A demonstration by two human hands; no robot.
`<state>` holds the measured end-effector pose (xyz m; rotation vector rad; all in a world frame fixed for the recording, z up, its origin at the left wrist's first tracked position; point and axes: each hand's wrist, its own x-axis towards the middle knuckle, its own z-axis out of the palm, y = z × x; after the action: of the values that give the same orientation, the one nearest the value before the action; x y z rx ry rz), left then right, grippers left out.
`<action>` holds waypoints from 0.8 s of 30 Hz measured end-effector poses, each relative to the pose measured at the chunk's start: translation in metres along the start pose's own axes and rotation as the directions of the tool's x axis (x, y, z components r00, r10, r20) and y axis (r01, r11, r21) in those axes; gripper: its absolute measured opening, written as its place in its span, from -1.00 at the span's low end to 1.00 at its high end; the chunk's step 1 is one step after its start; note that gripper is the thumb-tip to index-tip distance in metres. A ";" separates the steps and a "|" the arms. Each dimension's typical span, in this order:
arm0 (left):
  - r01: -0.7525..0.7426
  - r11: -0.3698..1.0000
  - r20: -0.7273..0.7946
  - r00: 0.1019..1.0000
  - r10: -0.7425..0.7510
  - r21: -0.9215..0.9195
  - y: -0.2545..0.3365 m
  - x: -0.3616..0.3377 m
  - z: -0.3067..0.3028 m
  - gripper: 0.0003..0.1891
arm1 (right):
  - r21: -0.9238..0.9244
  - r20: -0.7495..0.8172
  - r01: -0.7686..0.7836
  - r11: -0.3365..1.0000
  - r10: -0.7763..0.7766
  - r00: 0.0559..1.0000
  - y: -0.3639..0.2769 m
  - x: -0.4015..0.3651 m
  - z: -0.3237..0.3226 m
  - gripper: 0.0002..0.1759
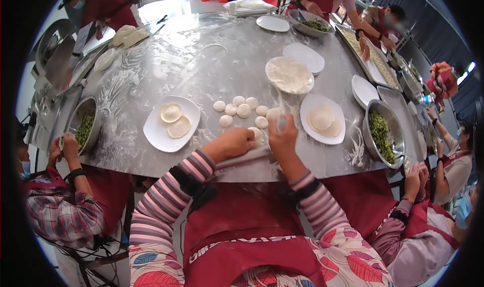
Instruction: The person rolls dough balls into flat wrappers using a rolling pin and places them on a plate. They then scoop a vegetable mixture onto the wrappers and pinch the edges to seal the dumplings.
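My left hand (233, 143) lies palm-down on a pale wooden rolling pin (247, 156) at the near edge of the floured steel table (201, 65). Close beside it, my right hand (282, 136) pinches a thin round of dough (280, 120) and lifts its edge. A dough ball (256, 134) sits between the two hands. Several more small dough balls (242, 110) lie just beyond them. One white plate (170, 123) to the left holds two rolled wrappers. Another white plate (322, 118) to the right holds a few more.
A bowl of flour (289, 75) and empty plates (304, 56) stand farther back. Steel bowls of green filling sit at right (383, 134), left (83, 128) and far end (311, 24). Trays (370, 60) line the right side. Other people in red aprons work around the table.
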<state>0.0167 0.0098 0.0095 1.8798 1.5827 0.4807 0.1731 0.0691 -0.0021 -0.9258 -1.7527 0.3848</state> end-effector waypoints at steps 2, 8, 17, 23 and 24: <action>-0.022 0.996 -0.009 1.000 0.023 0.091 -0.006 -0.010 0.004 -0.78 | 0.029 0.017 -0.059 0.998 0.058 0.998 -0.005 -0.028 -0.025 -0.75; 0.011 0.997 -0.033 0.999 -0.014 -0.077 0.007 -0.004 0.003 -0.78 | -0.063 -0.013 0.120 0.991 -0.121 0.993 0.006 -0.007 -0.003 -0.76; 0.042 0.993 -0.029 0.999 -0.046 -0.114 -0.006 -0.016 0.009 -0.79 | -0.091 -0.017 0.082 0.993 -0.083 0.996 -0.014 -0.035 -0.037 -0.79; 0.060 0.997 -0.044 0.997 -0.062 -0.051 0.009 0.001 0.012 -0.78 | 0.061 -0.028 -0.007 0.998 0.009 1.000 -0.006 0.003 0.000 -0.79; 0.034 0.999 -0.009 0.999 -0.034 -0.035 0.005 0.004 0.009 -0.77 | 0.014 -0.047 0.033 0.999 -0.032 0.998 -0.006 -0.002 -0.005 -0.79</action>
<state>0.0271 0.0117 0.0060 1.8238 1.6001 0.5004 0.1754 0.0631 0.0020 -0.8878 -1.7182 0.3526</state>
